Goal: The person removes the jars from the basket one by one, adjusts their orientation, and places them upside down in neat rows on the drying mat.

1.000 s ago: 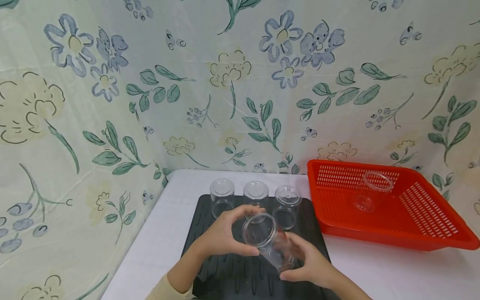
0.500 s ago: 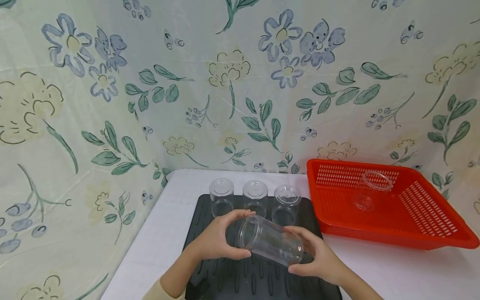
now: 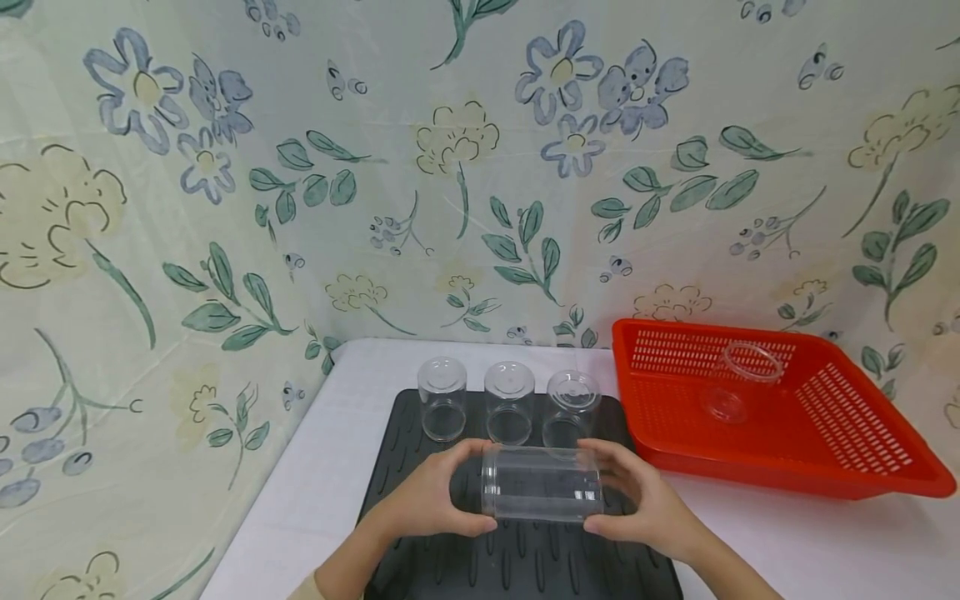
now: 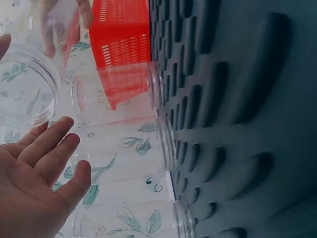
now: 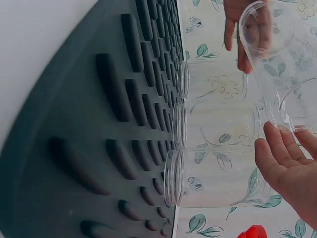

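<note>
A clear plastic jar lies level in the air above a black ridged mat, its rim to the left and its base to the right. My left hand holds the rim end between thumb and fingers. At the base end, my right hand grips it likewise. In the left wrist view the jar's open mouth faces the left hand. The right wrist view has the right hand's fingers at the jar's base.
Three similar jars stand upside down in a row at the mat's back: left jar, middle jar, right jar. A red plastic basket at the right contains another clear jar. Floral cloth hangs behind the white table.
The jar has turned from a slant, mouth toward the upper left, to level. My right hand has moved right and slightly up; both hands keep hold of the jar.
</note>
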`<state>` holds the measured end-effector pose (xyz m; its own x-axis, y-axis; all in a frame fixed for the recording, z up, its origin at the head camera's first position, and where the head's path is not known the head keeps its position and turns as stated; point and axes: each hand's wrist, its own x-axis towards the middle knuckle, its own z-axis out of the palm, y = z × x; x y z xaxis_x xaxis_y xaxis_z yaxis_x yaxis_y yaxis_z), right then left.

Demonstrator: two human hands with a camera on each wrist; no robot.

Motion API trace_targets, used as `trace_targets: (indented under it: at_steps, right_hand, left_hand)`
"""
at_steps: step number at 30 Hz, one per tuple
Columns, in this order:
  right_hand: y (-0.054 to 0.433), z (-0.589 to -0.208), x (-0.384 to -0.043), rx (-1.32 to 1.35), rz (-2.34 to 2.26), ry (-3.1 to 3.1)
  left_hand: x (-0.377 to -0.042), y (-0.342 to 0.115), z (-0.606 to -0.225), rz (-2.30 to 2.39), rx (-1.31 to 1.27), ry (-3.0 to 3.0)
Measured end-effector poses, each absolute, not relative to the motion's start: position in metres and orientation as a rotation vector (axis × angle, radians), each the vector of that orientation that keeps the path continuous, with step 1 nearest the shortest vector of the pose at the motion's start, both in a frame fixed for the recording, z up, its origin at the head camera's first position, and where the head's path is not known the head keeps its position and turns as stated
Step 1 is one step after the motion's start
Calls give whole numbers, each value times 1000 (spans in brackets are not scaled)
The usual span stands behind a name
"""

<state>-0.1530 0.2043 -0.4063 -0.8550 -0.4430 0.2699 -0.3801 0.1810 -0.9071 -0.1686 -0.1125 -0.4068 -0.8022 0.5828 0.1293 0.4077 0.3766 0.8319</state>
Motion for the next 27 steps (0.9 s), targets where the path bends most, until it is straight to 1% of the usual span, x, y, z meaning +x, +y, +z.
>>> trace_targets:
  at_steps: [4,10,16,27]
  right_hand:
    - [203,-403,-153,-856,-1808,2396]
    - [199,-396,-153,-955,-1845,2400]
    - [194,-386,-151,-984,-1838,2437]
    - [184,-375,-149,-1082,-1851,2431]
  left_hand:
    - [-166,-110,-416,1350,853,2451]
    - [-164,-106,-426,1347,868,2414]
    - [-164,-101,-433,1366,877,2358]
    - [-162,-89,-441,1423,972,2268]
